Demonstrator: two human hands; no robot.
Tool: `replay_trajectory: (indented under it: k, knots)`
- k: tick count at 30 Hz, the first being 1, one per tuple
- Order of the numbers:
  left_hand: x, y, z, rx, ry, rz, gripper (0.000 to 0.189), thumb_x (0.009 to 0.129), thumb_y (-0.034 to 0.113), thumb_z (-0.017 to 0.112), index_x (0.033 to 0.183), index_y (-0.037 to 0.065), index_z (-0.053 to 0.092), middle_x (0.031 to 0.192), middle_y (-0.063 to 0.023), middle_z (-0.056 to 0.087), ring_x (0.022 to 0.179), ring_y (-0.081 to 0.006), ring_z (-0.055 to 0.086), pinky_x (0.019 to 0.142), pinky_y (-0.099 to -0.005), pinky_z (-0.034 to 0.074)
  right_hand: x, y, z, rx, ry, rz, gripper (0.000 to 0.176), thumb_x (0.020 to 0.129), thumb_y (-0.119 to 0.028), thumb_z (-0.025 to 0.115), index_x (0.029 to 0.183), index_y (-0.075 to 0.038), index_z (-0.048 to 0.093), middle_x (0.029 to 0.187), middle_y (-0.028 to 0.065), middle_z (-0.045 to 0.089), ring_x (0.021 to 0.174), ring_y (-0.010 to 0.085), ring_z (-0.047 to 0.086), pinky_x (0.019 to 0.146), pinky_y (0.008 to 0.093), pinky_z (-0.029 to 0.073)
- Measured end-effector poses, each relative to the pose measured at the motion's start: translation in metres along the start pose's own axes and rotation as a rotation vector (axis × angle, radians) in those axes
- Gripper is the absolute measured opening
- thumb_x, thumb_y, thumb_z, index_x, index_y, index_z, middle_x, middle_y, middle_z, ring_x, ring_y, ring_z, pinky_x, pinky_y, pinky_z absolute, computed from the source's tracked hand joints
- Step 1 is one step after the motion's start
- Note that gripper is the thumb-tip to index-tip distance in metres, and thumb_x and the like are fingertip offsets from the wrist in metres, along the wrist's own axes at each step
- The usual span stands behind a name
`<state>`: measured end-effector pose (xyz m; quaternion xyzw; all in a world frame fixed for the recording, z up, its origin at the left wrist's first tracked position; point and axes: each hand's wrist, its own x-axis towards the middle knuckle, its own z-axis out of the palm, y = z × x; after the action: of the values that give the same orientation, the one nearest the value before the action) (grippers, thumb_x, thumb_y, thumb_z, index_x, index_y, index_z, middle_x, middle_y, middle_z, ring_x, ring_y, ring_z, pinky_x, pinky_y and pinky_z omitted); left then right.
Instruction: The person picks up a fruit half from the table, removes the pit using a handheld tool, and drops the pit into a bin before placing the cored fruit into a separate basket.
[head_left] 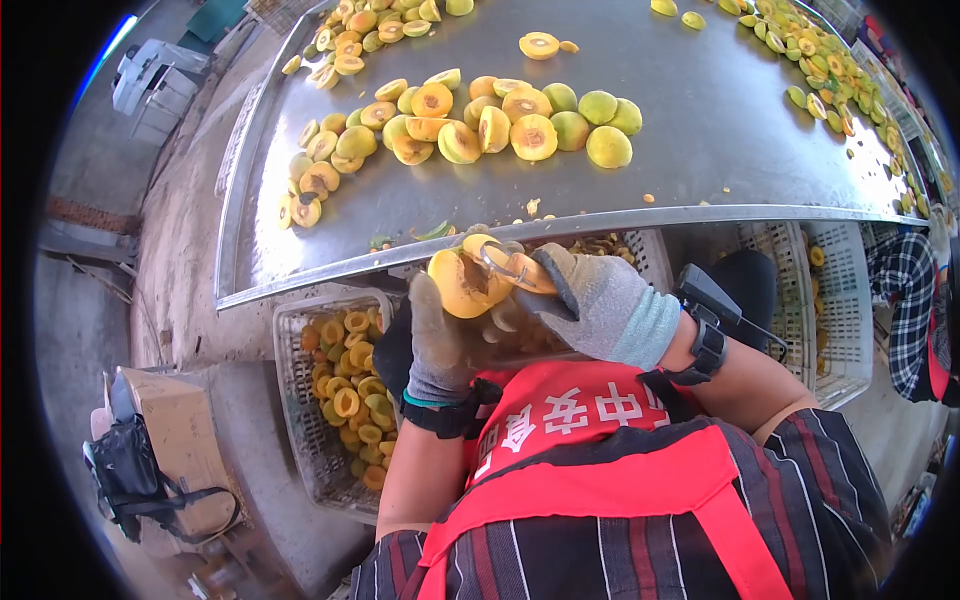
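My left hand (437, 335), in a grey work glove, is closed around a halved yellow peach (458, 288) just in front of the table edge. A brownish hollow shows in its cut face. My gloved right hand (608, 305) grips a pitting tool (532, 274) with an orange-brown handle and a thin curved metal loop. The loop meets the upper right of the peach half, where a yellow piece of flesh stands up. On the metal table (690, 150) beyond my hands lies a pile of peaches (533, 137), mostly cut halves with several rounded sides up.
A white crate (290, 400) of hollowed peach halves stands left of my lap. More white crates (842, 300) stand to the right, near a person in checked clothing (900, 305). Further peach piles (820, 60) line the table's far right. A cardboard box (180, 450) sits at lower left.
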<state>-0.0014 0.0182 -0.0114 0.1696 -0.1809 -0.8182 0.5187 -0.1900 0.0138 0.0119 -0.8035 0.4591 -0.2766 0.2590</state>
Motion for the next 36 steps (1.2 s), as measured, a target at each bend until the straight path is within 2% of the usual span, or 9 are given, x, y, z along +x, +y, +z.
replay_trajectory:
  k: [2,12,19,21,24,28,29,32,36]
  knots:
    - [-0.005,-0.006,0.007,0.347,0.128,0.058,0.071,0.087,0.061,0.042,0.124,0.001,0.043,0.103,-0.0127,0.059,0.069,-0.0181,0.061,0.051,-0.0231,0.048,0.003,-0.004,0.000,-0.087,-0.064,0.017,0.036,0.083,-0.027,0.061,0.107,-0.002,0.050,0.080,0.0197,0.061,0.070,0.0358,0.061,0.059,0.0413,0.048]
    - [-0.004,-0.013,0.009,0.527,0.276,0.306,0.046,0.094,0.039,0.043,0.118,0.001,0.048,0.105,-0.0112,0.059,0.097,-0.0219,0.058,0.086,-0.0338,0.047,0.000,-0.007,0.013,-0.169,-0.150,-0.049,0.037,0.081,-0.023,0.060,0.105,0.001,0.044,0.071,0.0186,0.060,0.063,0.0368,0.061,0.056,0.0427,0.048]
    - [-0.006,0.006,0.006,0.837,0.295,0.226,0.040,0.094,0.037,0.043,0.109,0.002,0.055,0.099,-0.0100,0.060,0.091,-0.0205,0.060,0.080,-0.0319,0.049,-0.002,-0.004,0.011,-0.132,-0.258,-0.064,0.033,0.080,-0.018,0.060,0.100,0.002,0.042,0.066,0.0196,0.058,0.061,0.0380,0.060,0.055,0.0451,0.047]
    - [-0.008,0.013,0.013,1.061,0.350,0.051,0.040,0.094,0.038,0.044,0.105,0.001,0.057,0.093,-0.0085,0.061,0.085,-0.0179,0.060,0.075,-0.0295,0.049,-0.004,-0.004,0.011,-0.132,-0.284,-0.049,0.033,0.080,-0.018,0.059,0.099,0.002,0.042,0.065,0.0198,0.058,0.061,0.0385,0.059,0.055,0.0457,0.047]
    - [-0.003,0.007,0.008,0.801,0.383,0.117,0.029,0.094,0.026,0.047,0.098,0.000,0.059,0.092,-0.0050,0.060,0.084,-0.0116,0.055,0.078,-0.0252,0.044,-0.003,-0.007,0.018,0.035,-0.378,0.092,0.033,0.080,-0.017,0.058,0.103,0.002,0.042,0.074,0.0221,0.059,0.067,0.0393,0.060,0.059,0.0459,0.048]
    - [0.009,0.005,0.023,0.514,0.230,0.257,0.028,0.094,0.024,0.048,0.109,0.001,0.052,0.099,-0.0125,0.060,0.089,-0.0185,0.059,0.081,-0.0307,0.048,0.000,0.002,0.037,0.323,-0.133,0.012,0.033,0.083,-0.014,0.055,0.111,-0.001,0.046,0.095,0.0237,0.058,0.083,0.0399,0.060,0.069,0.0439,0.048]
    - [0.009,0.002,0.033,0.528,0.253,0.290,0.026,0.093,0.021,0.050,0.111,0.001,0.050,0.099,-0.0136,0.060,0.089,-0.0200,0.060,0.081,-0.0323,0.049,0.001,-0.001,0.034,0.317,-0.040,-0.054,0.033,0.083,-0.015,0.055,0.112,-0.001,0.046,0.094,0.0235,0.059,0.082,0.0406,0.060,0.069,0.0440,0.049]
    - [0.009,-0.007,0.032,0.498,0.298,0.308,0.026,0.090,0.014,0.056,0.112,0.002,0.051,0.102,-0.0134,0.060,0.089,-0.0202,0.060,0.084,-0.0342,0.050,0.002,-0.005,0.023,0.101,-0.195,0.078,0.037,0.081,-0.021,0.059,0.107,0.000,0.043,0.078,0.0223,0.061,0.070,0.0407,0.061,0.062,0.0450,0.048]
    - [0.006,-0.011,0.028,0.558,0.407,0.320,0.027,0.093,0.016,0.047,0.112,-0.002,0.055,0.101,-0.0108,0.059,0.090,-0.0174,0.058,0.079,-0.0299,0.048,0.000,0.005,0.027,0.009,-0.232,0.060,0.037,0.080,-0.022,0.060,0.104,0.000,0.043,0.074,0.0221,0.061,0.067,0.0401,0.061,0.058,0.0455,0.048]
